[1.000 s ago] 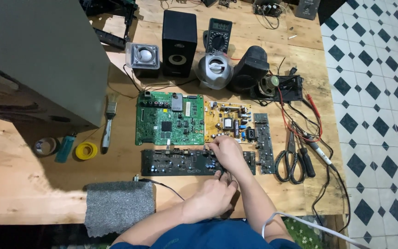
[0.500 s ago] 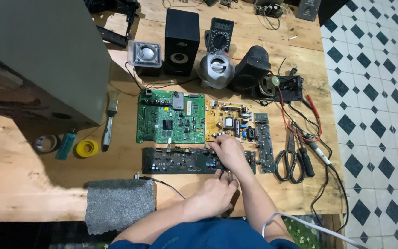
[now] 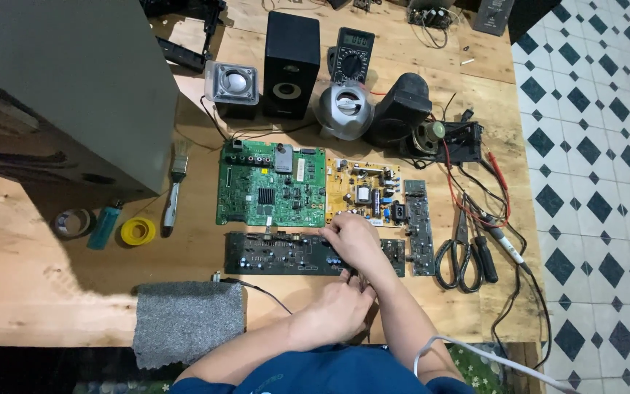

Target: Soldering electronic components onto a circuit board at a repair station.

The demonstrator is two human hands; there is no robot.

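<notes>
at the near edge of the bench [image 3: 30,292] the left hand [image 3: 340,310] lies with its fingers curled at the front rim of the long dark circuit board [image 3: 278,254], just right of the grey foam block [image 3: 187,321], though whether it pinches anything i cannot tell. just beyond it the right hand [image 3: 355,241] rests on the right part of that same board, fingers bent down onto its parts, its grip hidden too. farther back lie the green circuit board [image 3: 271,186] and yellow circuit board [image 3: 366,193], with scissors [image 3: 457,255] to the right and speakers [image 3: 291,66] along the far edge.
</notes>
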